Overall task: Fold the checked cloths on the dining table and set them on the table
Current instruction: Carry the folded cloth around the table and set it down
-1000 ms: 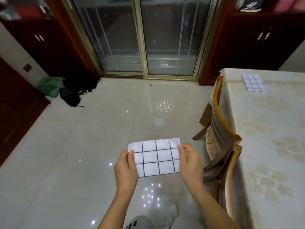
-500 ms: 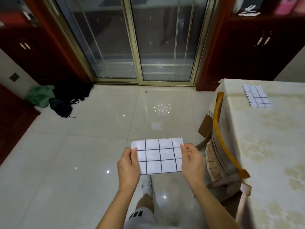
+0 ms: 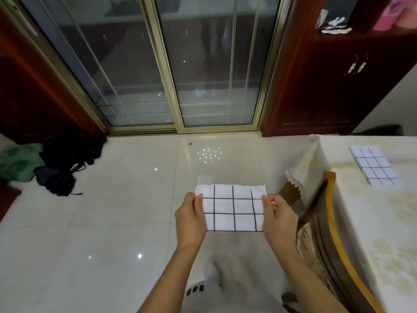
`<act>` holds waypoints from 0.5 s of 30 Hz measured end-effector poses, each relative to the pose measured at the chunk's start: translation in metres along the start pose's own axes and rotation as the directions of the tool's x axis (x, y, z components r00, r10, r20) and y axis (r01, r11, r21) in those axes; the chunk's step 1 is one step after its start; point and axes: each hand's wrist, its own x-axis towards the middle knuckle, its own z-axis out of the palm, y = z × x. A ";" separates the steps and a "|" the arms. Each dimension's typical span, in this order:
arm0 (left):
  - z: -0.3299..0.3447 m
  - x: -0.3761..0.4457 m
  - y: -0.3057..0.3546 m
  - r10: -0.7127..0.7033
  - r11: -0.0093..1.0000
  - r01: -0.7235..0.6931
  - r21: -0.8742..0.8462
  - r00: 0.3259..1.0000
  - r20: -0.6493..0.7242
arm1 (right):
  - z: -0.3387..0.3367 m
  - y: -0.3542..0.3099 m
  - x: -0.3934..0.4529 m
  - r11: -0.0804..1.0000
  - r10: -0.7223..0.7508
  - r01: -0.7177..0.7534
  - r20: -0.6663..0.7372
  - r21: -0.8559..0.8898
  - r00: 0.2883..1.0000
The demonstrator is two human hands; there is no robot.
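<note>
Pinching the folded checked cloth by its two short ends, my left hand and right hand keep it taut over the floor, away from the dining table, where another folded cloth lies.

Folded checked cloth held flat midair; second folded cloth lying on dining table.
</note>
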 end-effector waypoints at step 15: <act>0.074 0.134 0.014 0.030 0.999 -0.038 0.039 0.984 0.174 | 0.043 0.008 0.117 0.986 0.168 -0.168 -0.063 0.000 0.984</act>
